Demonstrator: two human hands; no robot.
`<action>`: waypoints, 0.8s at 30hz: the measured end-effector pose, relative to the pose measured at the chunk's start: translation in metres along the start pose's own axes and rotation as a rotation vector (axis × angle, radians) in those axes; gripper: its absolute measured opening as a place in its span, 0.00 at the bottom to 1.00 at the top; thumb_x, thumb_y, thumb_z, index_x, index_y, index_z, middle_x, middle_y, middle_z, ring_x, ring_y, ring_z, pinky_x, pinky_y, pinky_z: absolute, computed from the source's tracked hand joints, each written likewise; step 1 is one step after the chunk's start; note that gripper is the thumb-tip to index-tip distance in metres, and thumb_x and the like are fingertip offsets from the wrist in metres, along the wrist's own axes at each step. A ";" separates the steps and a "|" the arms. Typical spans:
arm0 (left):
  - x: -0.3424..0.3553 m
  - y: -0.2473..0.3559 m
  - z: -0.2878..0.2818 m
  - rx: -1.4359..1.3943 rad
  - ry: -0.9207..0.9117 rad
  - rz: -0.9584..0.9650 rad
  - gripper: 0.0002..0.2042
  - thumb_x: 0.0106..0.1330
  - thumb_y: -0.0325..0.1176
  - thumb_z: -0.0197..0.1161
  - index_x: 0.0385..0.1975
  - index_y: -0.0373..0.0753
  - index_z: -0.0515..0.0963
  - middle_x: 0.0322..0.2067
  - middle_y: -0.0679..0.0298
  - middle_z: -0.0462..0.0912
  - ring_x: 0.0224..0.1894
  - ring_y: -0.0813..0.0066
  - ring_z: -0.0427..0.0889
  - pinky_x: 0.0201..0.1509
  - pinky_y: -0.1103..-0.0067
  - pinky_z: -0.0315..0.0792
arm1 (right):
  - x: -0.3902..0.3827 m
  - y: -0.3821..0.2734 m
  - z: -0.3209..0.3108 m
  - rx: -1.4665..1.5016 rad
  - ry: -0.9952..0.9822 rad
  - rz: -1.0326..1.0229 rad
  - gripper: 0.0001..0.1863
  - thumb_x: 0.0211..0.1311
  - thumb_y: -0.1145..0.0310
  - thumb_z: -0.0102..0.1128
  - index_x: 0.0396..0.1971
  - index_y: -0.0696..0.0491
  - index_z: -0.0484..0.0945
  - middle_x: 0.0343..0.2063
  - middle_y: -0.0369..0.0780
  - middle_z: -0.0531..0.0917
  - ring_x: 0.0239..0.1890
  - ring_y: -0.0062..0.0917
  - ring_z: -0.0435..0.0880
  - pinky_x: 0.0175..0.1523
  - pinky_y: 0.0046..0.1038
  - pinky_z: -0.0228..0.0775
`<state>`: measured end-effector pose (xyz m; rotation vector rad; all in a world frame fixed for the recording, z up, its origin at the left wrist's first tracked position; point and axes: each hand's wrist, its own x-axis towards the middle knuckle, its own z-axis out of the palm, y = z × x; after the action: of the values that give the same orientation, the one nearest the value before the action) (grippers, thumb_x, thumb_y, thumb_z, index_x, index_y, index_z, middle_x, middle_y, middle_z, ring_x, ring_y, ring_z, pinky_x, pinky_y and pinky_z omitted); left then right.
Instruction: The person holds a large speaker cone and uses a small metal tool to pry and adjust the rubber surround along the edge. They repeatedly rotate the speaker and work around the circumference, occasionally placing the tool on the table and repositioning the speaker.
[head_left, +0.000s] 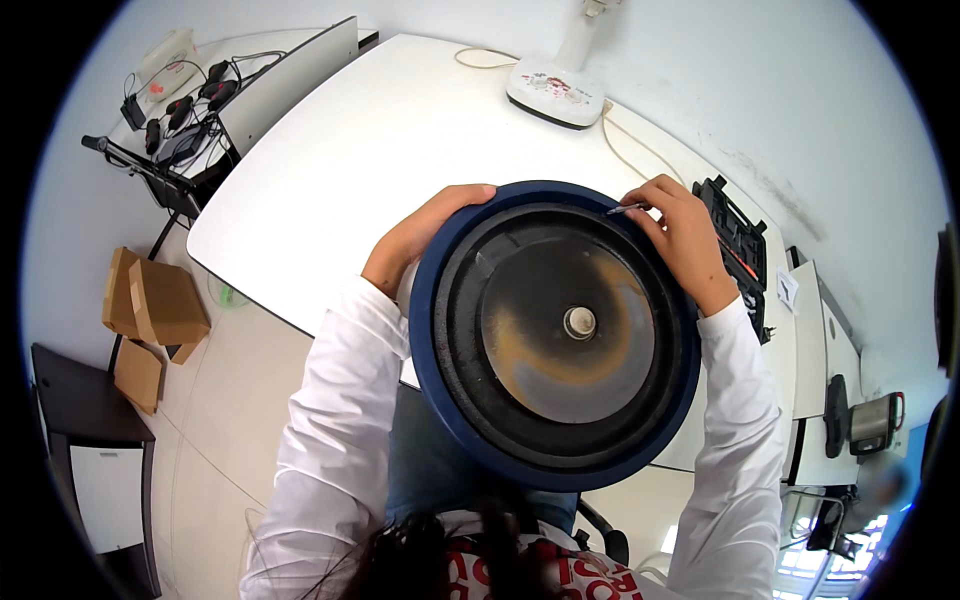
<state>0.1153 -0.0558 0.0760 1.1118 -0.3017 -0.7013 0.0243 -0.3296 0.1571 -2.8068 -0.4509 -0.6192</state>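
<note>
A large round piece with a dark blue rim and a black, ridged recess rests against the table's near edge, above my lap. Inside it is a grey metal disc with brownish stains and a pale knob near its middle. My left hand grips the rim at the upper left, its thumb along the edge and the other fingers partly hidden. At the upper right of the rim, my right hand pinches a small, thin metal piece, whose tip is over the blue edge.
The white table holds a white, flower-printed base with a column and a cord. An open black tool case lies to the right. Cardboard boxes and a dark cabinet stand at left; a divider borders cluttered electronics.
</note>
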 end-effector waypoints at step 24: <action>0.014 -0.010 -0.013 0.008 -0.064 0.055 0.14 0.66 0.44 0.56 0.31 0.39 0.79 0.30 0.64 0.82 0.30 0.80 0.78 0.39 0.83 0.73 | 0.003 0.001 0.005 0.079 -0.078 0.083 0.06 0.58 0.76 0.60 0.35 0.59 0.79 0.33 0.43 0.78 0.35 0.33 0.82 0.37 0.28 0.77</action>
<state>0.1295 -0.0581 0.0600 1.0858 -0.3890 -0.6881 0.0293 -0.3284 0.1536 -2.7659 -0.3621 -0.4661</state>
